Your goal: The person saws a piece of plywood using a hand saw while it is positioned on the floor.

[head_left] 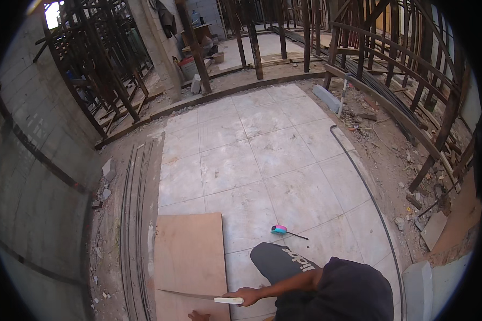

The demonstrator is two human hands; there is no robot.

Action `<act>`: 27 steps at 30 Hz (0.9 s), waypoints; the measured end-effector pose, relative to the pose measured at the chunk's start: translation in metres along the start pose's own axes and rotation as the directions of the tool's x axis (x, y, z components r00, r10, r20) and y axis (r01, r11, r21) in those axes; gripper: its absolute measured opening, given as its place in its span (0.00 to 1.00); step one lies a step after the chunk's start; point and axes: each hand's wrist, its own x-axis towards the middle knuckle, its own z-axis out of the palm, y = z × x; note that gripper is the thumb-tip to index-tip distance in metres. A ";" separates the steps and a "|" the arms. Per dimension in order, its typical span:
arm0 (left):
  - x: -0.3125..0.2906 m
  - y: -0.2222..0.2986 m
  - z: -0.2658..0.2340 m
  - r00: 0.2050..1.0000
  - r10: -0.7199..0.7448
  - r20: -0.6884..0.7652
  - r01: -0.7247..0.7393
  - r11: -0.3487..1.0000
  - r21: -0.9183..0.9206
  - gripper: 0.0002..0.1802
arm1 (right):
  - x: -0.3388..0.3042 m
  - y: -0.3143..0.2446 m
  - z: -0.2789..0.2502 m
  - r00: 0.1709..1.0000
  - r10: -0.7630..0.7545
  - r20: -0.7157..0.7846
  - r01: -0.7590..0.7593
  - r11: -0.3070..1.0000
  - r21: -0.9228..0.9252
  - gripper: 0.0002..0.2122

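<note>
My right hand (245, 296) is closed around the pale handle of a handsaw (229, 300). The saw's thin blade stretches left across a sheet of plywood (190, 251); whether its teeth are in a cut cannot be made out. At the bottom edge of the view, my left hand (198, 316) rests on the same sheet with its fingers spread, partly cut off by the frame. Beyond my bent knee lies a teal and pink tape measure (278, 230) on the tiles, with a thin dark strip (297, 235) beside it.
Large pale tiles (241, 160) cover the floor. Long metal bars (134, 214) lie to the left, by a block wall (43, 203). A dark hose or pipe (367, 187) runs along the right. Wooden props (257, 48) and rubble (380, 144) stand and lie around.
</note>
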 end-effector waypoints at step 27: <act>-0.055 0.066 -0.021 0.903 -0.377 0.208 0.428 0.831 -0.356 0.98 | -0.011 -0.001 0.035 0.971 -0.009 -0.239 -0.018 0.994 -0.108 0.29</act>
